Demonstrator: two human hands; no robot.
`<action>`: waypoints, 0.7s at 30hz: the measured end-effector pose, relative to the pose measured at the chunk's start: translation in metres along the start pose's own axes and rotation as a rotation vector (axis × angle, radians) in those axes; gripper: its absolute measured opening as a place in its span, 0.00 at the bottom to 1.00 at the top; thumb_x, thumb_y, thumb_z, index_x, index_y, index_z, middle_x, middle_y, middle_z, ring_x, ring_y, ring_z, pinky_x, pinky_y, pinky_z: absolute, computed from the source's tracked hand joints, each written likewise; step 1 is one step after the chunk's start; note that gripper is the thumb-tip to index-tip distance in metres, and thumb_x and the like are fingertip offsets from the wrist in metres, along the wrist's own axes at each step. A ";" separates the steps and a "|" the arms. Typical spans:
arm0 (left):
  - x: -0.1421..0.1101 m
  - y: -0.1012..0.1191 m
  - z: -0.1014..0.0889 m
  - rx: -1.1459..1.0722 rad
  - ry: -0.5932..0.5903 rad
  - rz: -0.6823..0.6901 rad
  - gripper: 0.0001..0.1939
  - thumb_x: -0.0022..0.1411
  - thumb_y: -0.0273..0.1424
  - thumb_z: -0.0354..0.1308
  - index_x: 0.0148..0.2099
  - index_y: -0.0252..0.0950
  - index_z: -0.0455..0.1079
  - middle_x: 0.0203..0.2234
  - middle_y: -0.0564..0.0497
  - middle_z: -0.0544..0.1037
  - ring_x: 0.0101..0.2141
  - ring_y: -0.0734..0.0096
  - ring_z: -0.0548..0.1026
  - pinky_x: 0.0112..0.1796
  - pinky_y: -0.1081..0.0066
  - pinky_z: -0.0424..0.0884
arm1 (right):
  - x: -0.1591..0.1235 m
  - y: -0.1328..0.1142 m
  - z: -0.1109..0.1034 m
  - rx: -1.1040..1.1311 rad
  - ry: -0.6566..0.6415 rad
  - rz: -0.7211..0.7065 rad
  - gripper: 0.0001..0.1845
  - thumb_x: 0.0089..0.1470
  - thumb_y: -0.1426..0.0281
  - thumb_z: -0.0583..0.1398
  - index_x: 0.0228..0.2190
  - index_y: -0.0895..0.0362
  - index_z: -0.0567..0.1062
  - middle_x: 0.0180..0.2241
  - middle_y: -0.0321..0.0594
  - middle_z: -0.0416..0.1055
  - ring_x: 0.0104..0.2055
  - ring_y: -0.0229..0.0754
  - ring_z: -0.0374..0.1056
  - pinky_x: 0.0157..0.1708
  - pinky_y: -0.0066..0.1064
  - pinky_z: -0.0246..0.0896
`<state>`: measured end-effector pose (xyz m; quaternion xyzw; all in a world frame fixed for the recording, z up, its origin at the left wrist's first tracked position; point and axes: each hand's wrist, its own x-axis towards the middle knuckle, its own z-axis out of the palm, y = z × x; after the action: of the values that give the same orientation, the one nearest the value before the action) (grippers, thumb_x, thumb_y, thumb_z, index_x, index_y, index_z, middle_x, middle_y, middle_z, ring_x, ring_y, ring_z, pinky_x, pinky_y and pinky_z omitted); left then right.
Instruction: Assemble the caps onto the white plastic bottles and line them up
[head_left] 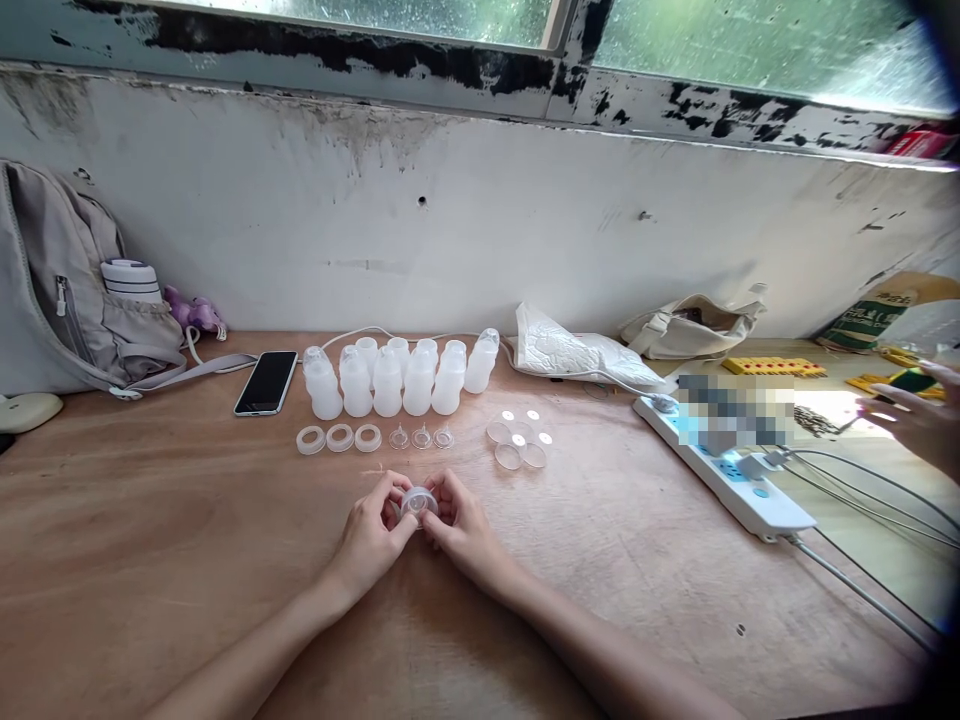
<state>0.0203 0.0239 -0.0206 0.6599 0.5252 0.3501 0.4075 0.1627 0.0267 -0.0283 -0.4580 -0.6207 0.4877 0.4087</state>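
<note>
My left hand (376,527) and my right hand (463,522) meet low over the table, both pinching a translucent bottle collar ring (418,497). Something clear sits inside the ring, perhaps a nipple; the thumbs partly cover it. Just beyond my hands lie three white collar rings (340,438) in a row, with three clear bottle nipples (421,437) to their right. Farther right are several clear round discs (508,457), some with small white spots. Behind these stand several frosted baby bottles (387,385); a few have clear caps on top.
A phone (267,383) lies left of the bottles, near a grey backpack (67,280). White padded packaging (570,350) and a beige bag (690,328) rest by the wall. A power strip (739,490) with cables is at right. Another person's hand (919,415) shows at the right edge.
</note>
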 end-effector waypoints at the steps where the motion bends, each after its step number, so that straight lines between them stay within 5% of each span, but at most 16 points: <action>1: 0.000 0.000 0.000 -0.003 0.000 -0.001 0.08 0.51 0.26 0.51 0.36 0.38 0.60 0.25 0.56 0.71 0.22 0.76 0.66 0.23 0.77 0.61 | 0.000 0.000 0.000 0.005 -0.002 0.004 0.06 0.47 0.73 0.55 0.30 0.56 0.61 0.21 0.29 0.61 0.20 0.31 0.57 0.19 0.23 0.53; 21: -0.002 0.006 -0.001 0.076 0.031 0.012 0.06 0.51 0.26 0.51 0.34 0.39 0.62 0.23 0.58 0.71 0.19 0.78 0.64 0.23 0.78 0.60 | -0.001 -0.003 0.002 -0.030 -0.006 0.003 0.07 0.46 0.73 0.54 0.30 0.55 0.60 0.20 0.28 0.61 0.19 0.30 0.57 0.18 0.22 0.52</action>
<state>0.0214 0.0210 -0.0153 0.6728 0.5402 0.3424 0.3718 0.1607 0.0253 -0.0256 -0.4636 -0.6286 0.4801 0.3992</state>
